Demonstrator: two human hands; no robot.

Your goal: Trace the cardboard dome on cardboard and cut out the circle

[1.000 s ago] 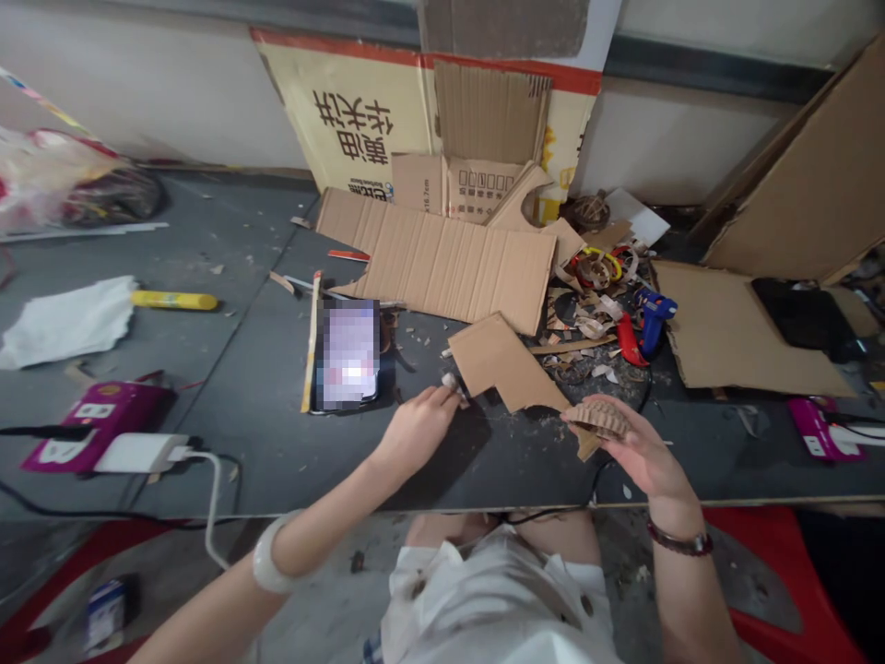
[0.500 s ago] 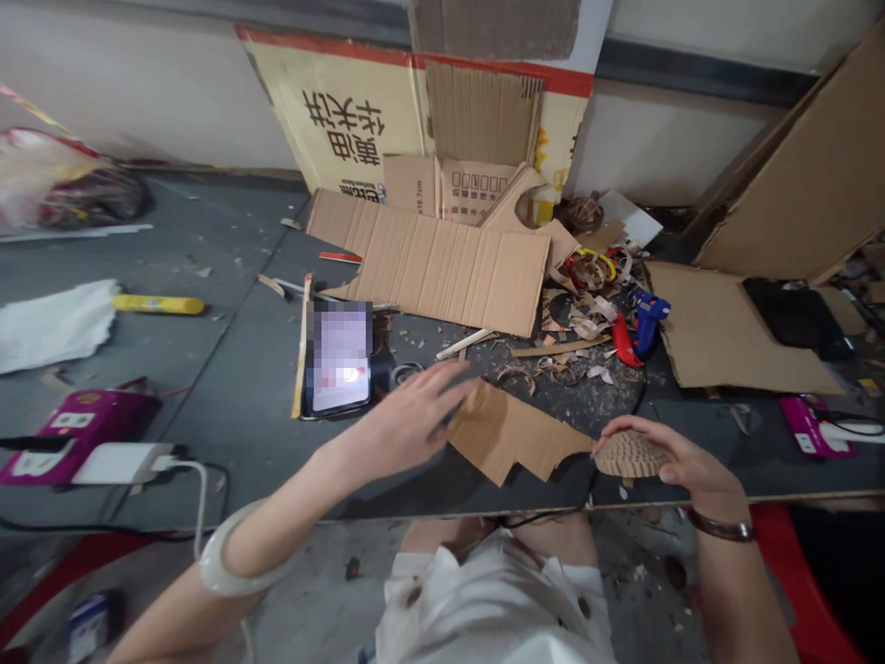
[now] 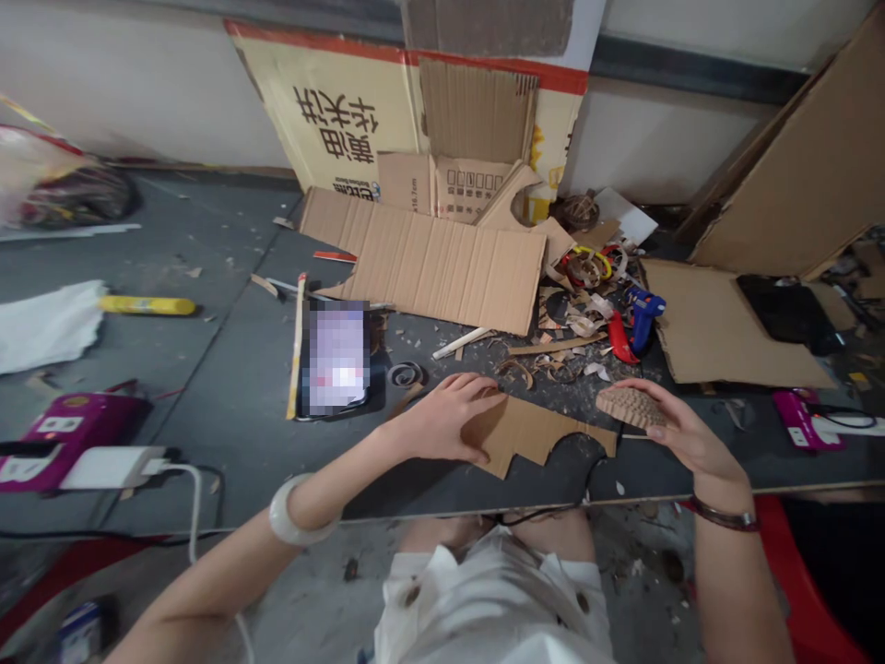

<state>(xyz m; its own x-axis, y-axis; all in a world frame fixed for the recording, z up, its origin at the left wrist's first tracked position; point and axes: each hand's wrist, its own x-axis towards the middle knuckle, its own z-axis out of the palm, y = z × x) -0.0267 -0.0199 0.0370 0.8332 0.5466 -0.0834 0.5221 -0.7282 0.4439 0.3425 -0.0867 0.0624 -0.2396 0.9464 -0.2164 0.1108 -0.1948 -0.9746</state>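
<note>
My left hand (image 3: 446, 417) lies with fingers spread on the left end of a flat, irregularly cut cardboard piece (image 3: 536, 433) near the grey table's front edge (image 3: 241, 443). My right hand (image 3: 674, 424) holds a round disc of rolled corrugated cardboard (image 3: 631, 406) just above the table, to the right of the cut piece. A phone with a lit screen (image 3: 337, 360) lies left of my left hand, with a small cardboard spiral (image 3: 407, 373) between them.
A large corrugated sheet (image 3: 442, 263) and printed box panels (image 3: 359, 120) lie behind. Cardboard scraps, coloured rings and a blue glue gun (image 3: 643, 314) clutter the right. A yellow tube (image 3: 147, 304), white cloth (image 3: 45, 323), magenta box (image 3: 69, 424) and charger (image 3: 114, 466) sit left.
My left hand let go of a small scrap, swept to the cut cardboard and now presses it flat nearer the front edge. My right hand moved right with the disc.
</note>
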